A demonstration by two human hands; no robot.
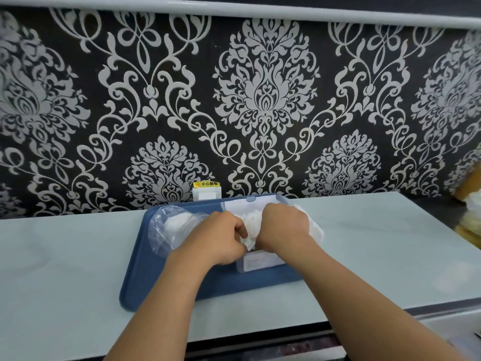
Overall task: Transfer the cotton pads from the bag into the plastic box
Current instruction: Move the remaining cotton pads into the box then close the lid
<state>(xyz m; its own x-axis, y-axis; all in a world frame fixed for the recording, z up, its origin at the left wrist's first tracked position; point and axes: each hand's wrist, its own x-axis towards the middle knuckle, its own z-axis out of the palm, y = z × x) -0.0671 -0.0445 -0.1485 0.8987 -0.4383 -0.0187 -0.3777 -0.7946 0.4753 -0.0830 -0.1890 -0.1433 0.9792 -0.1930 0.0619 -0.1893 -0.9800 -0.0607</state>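
Observation:
A clear plastic bag [166, 225] with white cotton pads inside lies on the left half of a blue tray [145, 277]. A clear plastic box [260, 261] sits on the tray's right half, its lid [250, 201] standing open at the back. My left hand [221, 238] and my right hand [283, 225] are side by side over the box, both with fingers curled into a bunch of white cotton pads [250, 227] between them. Most of the box's inside is hidden by my hands.
The tray rests on a pale countertop [78, 269] against a black-and-white patterned wall. A white socket with a yellow warning label [207, 191] sits on the wall just behind the tray. Some yellowish items [471, 220] lie at the far right edge.

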